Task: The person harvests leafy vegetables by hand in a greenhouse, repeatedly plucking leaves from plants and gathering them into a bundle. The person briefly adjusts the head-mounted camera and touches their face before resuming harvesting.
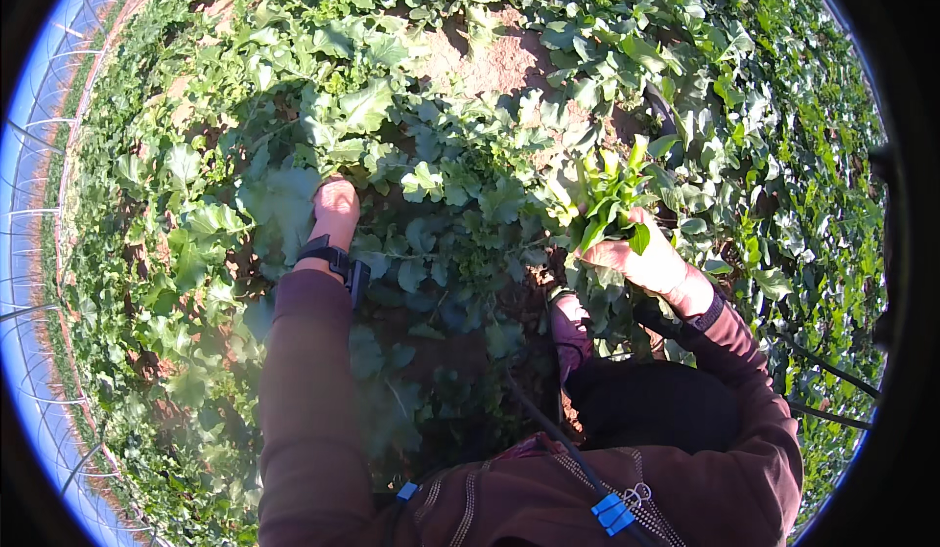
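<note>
My right hand [642,257] is closed around a bunch of cut leafy greens [613,194], whose pale cut stems point upward and away from me. My left hand [338,200] reaches down among the broad lobed leaves of a leafy plant [363,110]. Its fingers are hidden by foliage, so whether it grips anything does not show. A dark strapped device [334,260] sits on my left wrist, and a dark band [709,313] circles the right one.
Dense leafy plants surround me, with a bare soil patch [485,58] ahead. My shoe [569,327] stands among the leaves beneath my right hand. Dark cables [830,371] run at the right. Curved hoops [33,213] and a blue surface line the far left.
</note>
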Available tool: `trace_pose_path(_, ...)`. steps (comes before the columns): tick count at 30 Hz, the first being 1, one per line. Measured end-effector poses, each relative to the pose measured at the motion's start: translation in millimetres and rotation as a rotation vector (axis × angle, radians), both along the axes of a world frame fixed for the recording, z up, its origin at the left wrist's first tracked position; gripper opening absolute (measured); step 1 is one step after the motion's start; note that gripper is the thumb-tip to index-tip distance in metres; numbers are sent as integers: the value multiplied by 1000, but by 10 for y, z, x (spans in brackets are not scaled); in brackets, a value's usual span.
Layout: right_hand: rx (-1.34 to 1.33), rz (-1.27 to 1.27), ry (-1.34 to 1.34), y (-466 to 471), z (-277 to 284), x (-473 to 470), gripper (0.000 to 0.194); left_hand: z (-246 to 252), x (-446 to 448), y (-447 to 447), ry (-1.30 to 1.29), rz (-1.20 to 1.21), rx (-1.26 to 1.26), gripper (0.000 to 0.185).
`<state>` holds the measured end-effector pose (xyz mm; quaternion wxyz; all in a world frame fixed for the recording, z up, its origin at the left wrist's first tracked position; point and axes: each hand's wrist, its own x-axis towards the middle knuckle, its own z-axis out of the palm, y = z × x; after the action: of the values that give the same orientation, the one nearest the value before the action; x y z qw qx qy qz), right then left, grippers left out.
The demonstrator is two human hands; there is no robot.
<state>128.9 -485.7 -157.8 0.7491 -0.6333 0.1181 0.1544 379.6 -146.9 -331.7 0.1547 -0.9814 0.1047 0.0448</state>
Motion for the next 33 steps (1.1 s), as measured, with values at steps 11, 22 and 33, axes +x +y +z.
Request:
trace_pose_path(11, -32, 55, 52, 13, -112, -47, 34, -189, 154, 235, -61, -94, -85, 18)
trace_pose_path(22, -44, 143, -49, 36, -111, -30, 24, 165, -105, 466, 168, -212, -233, 33)
trace_pose_path(33, 223, -20, -58, 63, -72, -104, 31, 1279, -431, 296, -177, -587, -98, 18)
